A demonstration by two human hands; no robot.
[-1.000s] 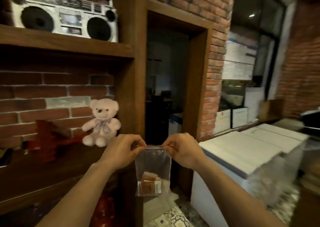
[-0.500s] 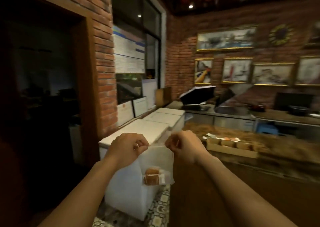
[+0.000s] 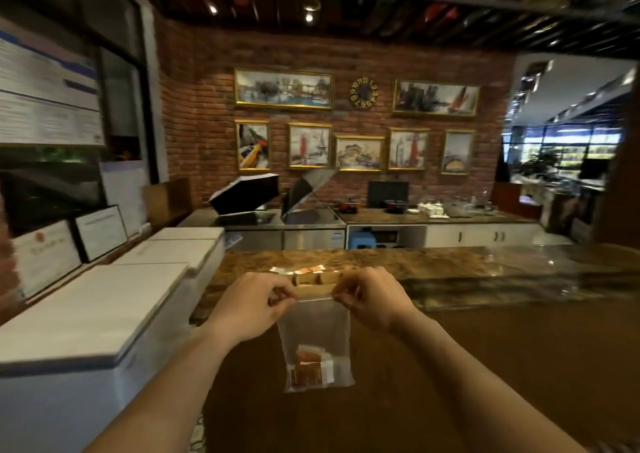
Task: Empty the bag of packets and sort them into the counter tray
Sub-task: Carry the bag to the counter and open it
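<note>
While the bag (image 3: pixel 316 342) hangs long axis vertical, left hand (image 3: pixel 254 309) and right hand (image 3: pixel 369 300) each pinching a top corner, I note the tray (image 3: pixel 313 279) sits on the desk (image 3: pixel 433 265) directly beyond, equally near both hands; packets (image 3: pixel 310 366) rest at bag bottom.

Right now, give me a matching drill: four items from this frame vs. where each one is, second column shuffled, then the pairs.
Items
1. clear plastic bag
2. orange packets
3. wooden counter tray
4. blue stool

Places
A. on the marble counter, behind the hands
B. under the back counter
C. hanging between the left hand and right hand, pinched at its top edge
D. at the bottom of the bag

Pairs: 1-C, 2-D, 3-A, 4-B
</note>
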